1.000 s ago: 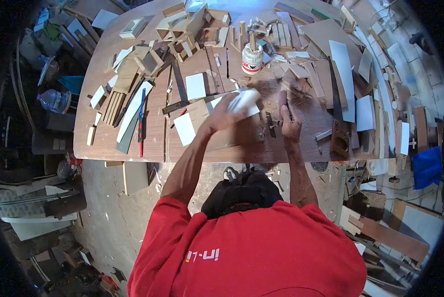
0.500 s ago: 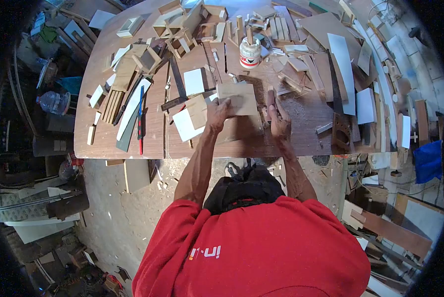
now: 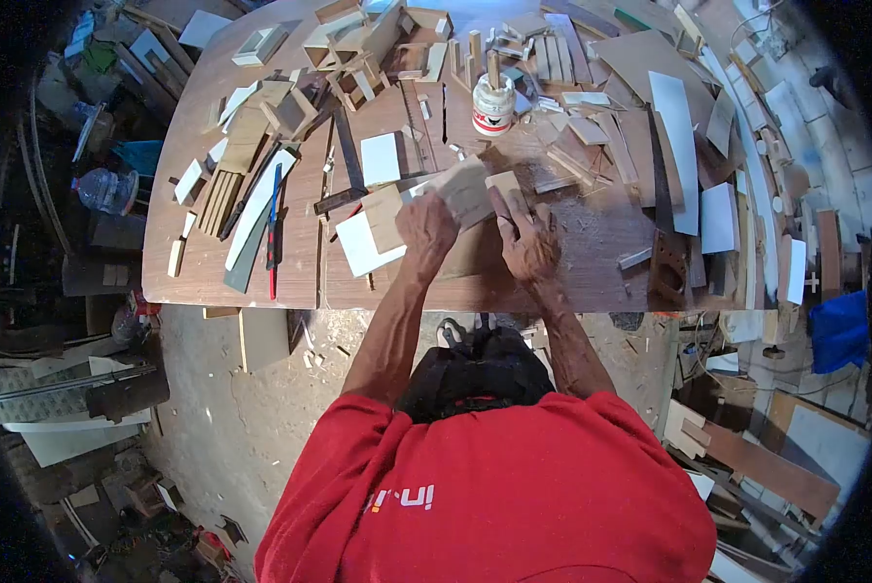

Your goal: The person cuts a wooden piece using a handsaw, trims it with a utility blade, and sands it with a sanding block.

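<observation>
Above the front of the workbench, my left hand (image 3: pixel 428 231) is closed around a thin plywood panel (image 3: pixel 467 189), which is tilted. My right hand (image 3: pixel 531 243) grips a small flat wooden block (image 3: pixel 506 183), fingers extended along it, close by the panel's right edge. Whether block and panel touch, I cannot tell. Under and beside my left hand lie a white board (image 3: pixel 366 245) and a brown plywood piece (image 3: pixel 385 218). A glue jar (image 3: pixel 492 105) with a stick in it stands farther back.
The brown workbench (image 3: pixel 290 267) carries several wood offcuts and small wooden box frames (image 3: pixel 358 83). A red and blue tool (image 3: pixel 274 228) and a handsaw (image 3: pixel 667 257) lie on it. Sawdust covers the area right of my hands. Scrap boards crowd both sides of the floor.
My right hand has moved left and turned palm down, bringing the block beside the panel. The panel has rotated and tilted in my left hand.
</observation>
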Tool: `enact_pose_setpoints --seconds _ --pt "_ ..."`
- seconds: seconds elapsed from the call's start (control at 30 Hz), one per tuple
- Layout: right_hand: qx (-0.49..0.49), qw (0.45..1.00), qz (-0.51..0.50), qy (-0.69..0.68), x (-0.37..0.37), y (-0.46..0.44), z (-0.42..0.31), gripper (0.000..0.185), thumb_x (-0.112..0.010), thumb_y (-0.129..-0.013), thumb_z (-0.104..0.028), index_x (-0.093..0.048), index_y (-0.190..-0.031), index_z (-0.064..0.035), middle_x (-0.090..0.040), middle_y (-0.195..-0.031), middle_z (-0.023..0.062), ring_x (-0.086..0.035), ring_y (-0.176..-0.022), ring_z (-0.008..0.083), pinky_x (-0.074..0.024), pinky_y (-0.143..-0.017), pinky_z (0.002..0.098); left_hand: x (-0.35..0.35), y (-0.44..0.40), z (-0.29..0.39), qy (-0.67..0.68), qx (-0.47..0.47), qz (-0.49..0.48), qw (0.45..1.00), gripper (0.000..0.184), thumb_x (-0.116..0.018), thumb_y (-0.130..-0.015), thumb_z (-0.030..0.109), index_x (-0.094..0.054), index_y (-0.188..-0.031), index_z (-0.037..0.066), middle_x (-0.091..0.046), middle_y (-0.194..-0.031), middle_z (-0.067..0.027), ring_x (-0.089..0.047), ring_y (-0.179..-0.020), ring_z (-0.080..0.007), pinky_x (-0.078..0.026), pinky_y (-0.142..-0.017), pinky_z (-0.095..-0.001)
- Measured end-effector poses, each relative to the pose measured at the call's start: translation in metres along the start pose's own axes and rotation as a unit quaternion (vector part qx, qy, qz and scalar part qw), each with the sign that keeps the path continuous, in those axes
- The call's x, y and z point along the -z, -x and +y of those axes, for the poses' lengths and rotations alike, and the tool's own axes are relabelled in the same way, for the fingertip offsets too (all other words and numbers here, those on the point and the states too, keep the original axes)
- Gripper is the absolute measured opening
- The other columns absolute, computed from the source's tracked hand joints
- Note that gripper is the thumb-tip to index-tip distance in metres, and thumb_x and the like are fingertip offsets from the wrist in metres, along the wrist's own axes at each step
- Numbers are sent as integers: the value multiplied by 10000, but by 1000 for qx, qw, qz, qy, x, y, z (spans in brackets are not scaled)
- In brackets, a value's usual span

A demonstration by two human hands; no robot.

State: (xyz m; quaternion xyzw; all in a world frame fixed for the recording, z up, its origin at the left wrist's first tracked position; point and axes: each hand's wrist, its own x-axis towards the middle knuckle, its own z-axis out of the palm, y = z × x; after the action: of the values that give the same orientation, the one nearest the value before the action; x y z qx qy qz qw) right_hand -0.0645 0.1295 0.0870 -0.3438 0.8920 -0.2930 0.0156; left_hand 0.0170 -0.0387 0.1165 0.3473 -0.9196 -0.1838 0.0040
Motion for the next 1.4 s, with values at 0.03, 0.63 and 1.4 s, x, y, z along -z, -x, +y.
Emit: enact_pose_setpoints --seconds 0.03,0.63,1.4 --pt "12 1000 -7 7 -2 -1 2 480 -574 -900 -314 -538 -1352 -157 -563 -1238 211 -506 -1096 436 -412 -946 517 -1 0 5 9 -28 51 998 472 -574 -888 393 -605 -1141 -4 -644 -1139 -179 -607 -1091 -327 -495 -878 -426" --pt "157 974 -22 162 -8 -6 -1 407 -463 -941 -243 -550 -1332 -171 -568 -1135 160 -514 -946 336 -436 -841 476 -70 -41 -10 46 -74 129 988 741 -643 -712 241 -429 -1397 58 -460 -1348 -102 -424 -1220 -357 -244 -1073 -626" --pt "62 979 -27 194 -27 -81 -13 465 -477 -933 -225 -510 -1397 -205 -575 -1219 127 -484 -984 324 -428 -869 471 -72 -40 -6 88 -96 170 977 462 -567 -839 186 -556 -1286 68 -566 -1226 -119 -481 -1185 -339 -297 -1044 -566"
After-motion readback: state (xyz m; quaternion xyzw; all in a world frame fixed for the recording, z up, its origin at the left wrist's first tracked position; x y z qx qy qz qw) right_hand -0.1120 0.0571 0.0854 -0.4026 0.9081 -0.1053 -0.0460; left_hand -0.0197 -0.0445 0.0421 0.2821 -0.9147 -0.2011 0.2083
